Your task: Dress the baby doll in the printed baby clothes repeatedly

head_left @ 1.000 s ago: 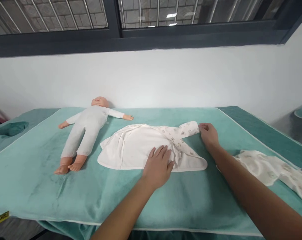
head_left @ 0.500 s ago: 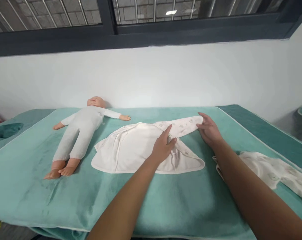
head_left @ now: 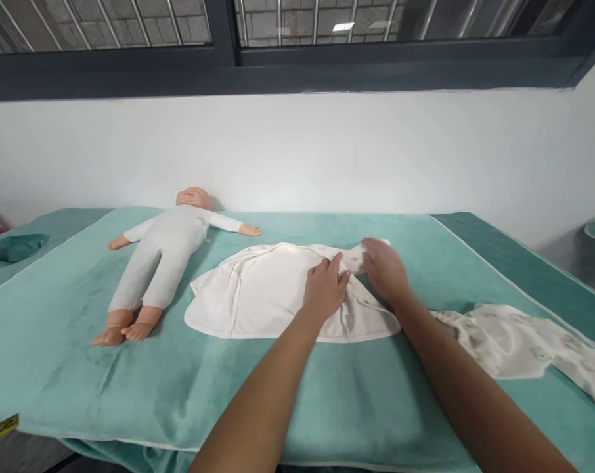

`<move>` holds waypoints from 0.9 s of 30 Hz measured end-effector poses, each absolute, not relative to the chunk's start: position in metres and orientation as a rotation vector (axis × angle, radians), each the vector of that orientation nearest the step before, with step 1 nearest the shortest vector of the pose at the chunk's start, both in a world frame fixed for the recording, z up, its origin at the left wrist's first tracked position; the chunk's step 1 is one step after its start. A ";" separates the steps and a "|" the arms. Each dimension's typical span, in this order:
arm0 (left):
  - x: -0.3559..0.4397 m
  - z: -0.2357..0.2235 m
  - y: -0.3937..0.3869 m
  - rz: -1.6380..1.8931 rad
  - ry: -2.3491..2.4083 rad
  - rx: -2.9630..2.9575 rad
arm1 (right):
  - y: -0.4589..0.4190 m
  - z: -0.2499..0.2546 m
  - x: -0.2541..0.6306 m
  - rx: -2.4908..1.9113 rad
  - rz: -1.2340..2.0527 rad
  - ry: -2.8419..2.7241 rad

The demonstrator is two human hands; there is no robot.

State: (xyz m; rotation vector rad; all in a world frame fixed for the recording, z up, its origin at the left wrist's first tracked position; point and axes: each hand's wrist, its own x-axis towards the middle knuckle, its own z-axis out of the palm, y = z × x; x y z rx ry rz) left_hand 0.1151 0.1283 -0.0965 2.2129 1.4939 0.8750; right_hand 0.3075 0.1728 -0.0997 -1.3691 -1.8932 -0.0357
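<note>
A white baby shirt (head_left: 263, 295) with a faint small print lies spread on the teal bed cover, its plain side mostly showing. My left hand (head_left: 326, 286) rests on it near the base of the right-hand sleeve, thumb and index finger apart. Over that sleeve (head_left: 354, 258) is my right hand (head_left: 385, 268), its fingers curled down onto the cloth; the fingertips are hidden. A bit of the sleeve's end shows beyond the knuckles. To the left, a baby doll (head_left: 172, 240) in a white body suit lies on its back, arms spread.
A second printed baby garment (head_left: 519, 341) lies to the right, partly behind my right forearm. The teal cover (head_left: 144, 394) spreads over the bed. A white wall (head_left: 297, 151) and a dark-framed window (head_left: 223, 72) stand behind. A yellow label (head_left: 0, 428) shows at lower left.
My right hand has moved left from the sleeve's cuff to its middle, and the sleeve looks shorter and bunched. My left hand has stayed at the sleeve's base, fingers more bent.
</note>
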 end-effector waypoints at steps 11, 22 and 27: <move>0.085 -0.091 0.115 1.103 1.545 1.960 | 0.162 -0.104 0.303 -1.707 -0.032 -1.894; -0.152 -0.059 0.104 0.401 2.244 1.955 | 0.122 -0.068 0.138 -1.277 0.760 -1.782; -0.139 -0.064 0.112 0.347 2.146 1.965 | 0.143 -0.088 0.029 -1.218 1.338 -1.294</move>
